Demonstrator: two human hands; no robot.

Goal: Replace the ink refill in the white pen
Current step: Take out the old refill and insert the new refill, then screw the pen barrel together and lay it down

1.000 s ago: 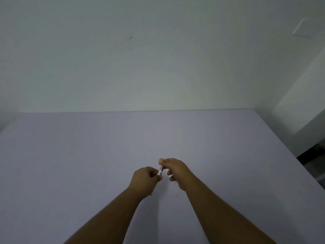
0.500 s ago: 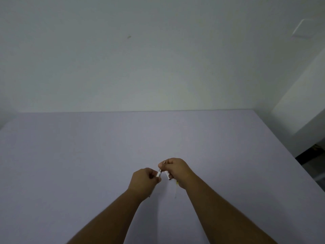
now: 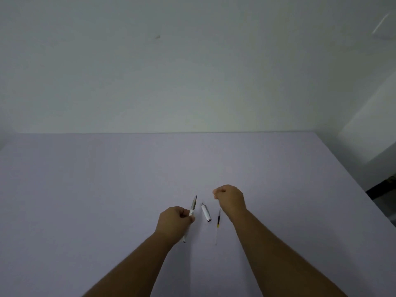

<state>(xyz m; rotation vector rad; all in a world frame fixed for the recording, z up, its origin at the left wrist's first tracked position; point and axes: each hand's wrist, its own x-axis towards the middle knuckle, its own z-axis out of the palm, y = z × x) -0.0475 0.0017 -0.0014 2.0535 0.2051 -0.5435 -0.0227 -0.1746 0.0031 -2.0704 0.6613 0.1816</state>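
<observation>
My left hand (image 3: 174, 224) is shut around the white pen (image 3: 192, 207). Its grey front section and tip point up and away from me, and its rear end sticks out below my fist. A short white pen piece (image 3: 205, 212) with a silver end lies on the table just right of the pen. To the right of that, a thin ink refill (image 3: 218, 218), dark with a yellow band, lies on the table. Its top end is at the edge of my right hand (image 3: 230, 200). That hand hovers with its fingers curled, and I see nothing in it.
The lavender table (image 3: 107, 189) spreads wide to the left and far side, ending at a pale wall. Its right edge (image 3: 351, 179) runs diagonally, with a dark gap to the floor beyond it.
My hands were together on the pen; they have since come apart. The short white piece has come off and lies on the table, and my right hand has moved right and away.
</observation>
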